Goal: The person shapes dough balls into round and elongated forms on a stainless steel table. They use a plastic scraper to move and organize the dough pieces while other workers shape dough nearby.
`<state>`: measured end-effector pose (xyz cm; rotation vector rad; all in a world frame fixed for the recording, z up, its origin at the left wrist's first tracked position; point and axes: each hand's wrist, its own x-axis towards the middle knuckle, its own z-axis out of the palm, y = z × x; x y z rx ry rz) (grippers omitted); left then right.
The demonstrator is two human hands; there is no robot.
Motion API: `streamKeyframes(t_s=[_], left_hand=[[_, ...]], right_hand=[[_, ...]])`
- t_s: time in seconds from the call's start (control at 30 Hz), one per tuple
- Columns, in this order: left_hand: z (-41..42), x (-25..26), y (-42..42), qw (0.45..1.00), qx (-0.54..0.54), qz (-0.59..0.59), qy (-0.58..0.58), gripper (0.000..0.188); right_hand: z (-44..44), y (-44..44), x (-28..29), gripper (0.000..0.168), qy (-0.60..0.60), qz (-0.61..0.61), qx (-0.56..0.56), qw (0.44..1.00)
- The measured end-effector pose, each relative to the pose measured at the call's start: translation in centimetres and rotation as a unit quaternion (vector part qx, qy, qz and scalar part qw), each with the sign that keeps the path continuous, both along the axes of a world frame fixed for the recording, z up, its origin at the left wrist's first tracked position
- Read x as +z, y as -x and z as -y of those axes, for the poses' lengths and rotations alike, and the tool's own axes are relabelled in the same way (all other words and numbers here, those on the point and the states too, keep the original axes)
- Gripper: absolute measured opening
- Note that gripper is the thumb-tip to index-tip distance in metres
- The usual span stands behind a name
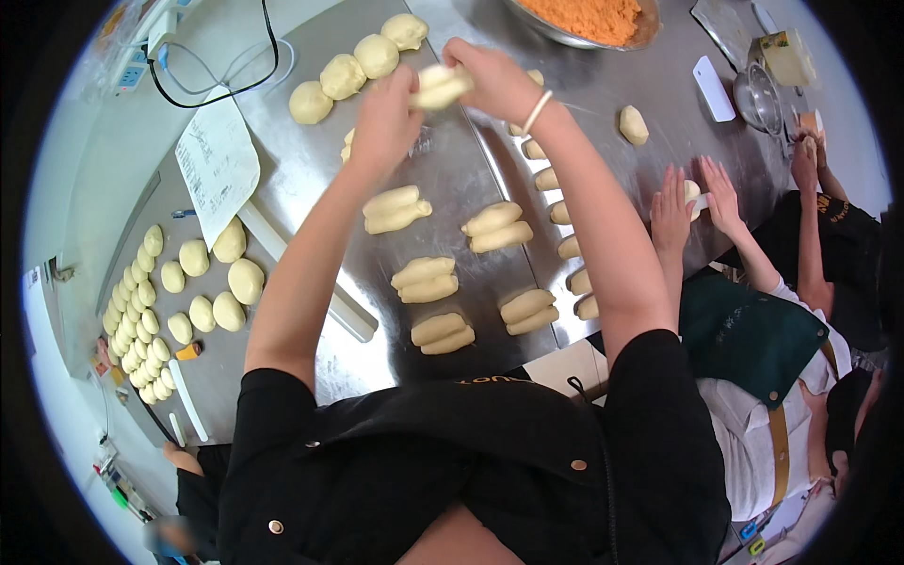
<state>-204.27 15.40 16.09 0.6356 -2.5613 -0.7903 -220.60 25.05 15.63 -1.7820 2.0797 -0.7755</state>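
Between my two hands, over the far part of the steel table, is a pale dough piece (439, 87) with a lengthwise groove, blurred by motion. My left hand (387, 120) grips its left end. My right hand (494, 79), with a light band at the wrist, grips its right end. Nearer to me lie several folded dough pieces of paired rolls, among them one dough pair (397, 210) below my left hand and another dough pair (497, 227) to the right. Round dough balls (343, 77) form a slanting row beyond my left hand. A dough lump (347, 145) is partly hidden by that hand.
A metal bowl (653, 25) of orange shredded filling stands at the far edge. Under my left forearm lies a white rolling pin (353, 318), near a paper sheet (217, 159). Many dough balls (141, 325) cover the left table. Co-workers' hands (671, 212) handle dough at right.
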Motion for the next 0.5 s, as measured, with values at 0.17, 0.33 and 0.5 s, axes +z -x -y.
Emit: streamKeyframes(t_s=[0.17, 0.33, 0.5], left_hand=[[-4.4, -2.0, -3.7, 0.982, -0.068, 0.133, 0.113, 0.052], [-4.8, 2.5, -0.8, 0.994, -0.099, 0.046, -0.027, 0.055], [-7.5, -2.5, 6.5, 0.989, -0.107, 0.058, 0.078, 0.046]], right_hand=[[-4.7, -2.5, -0.7, 0.082, -0.044, -0.125, 0.067, 0.989], [-9.6, 6.5, 0.8, 0.081, 0.036, 0.025, -0.036, 0.998], [-9.2, 8.3, -1.0, 0.091, -0.128, 0.175, -0.073, 0.973]])
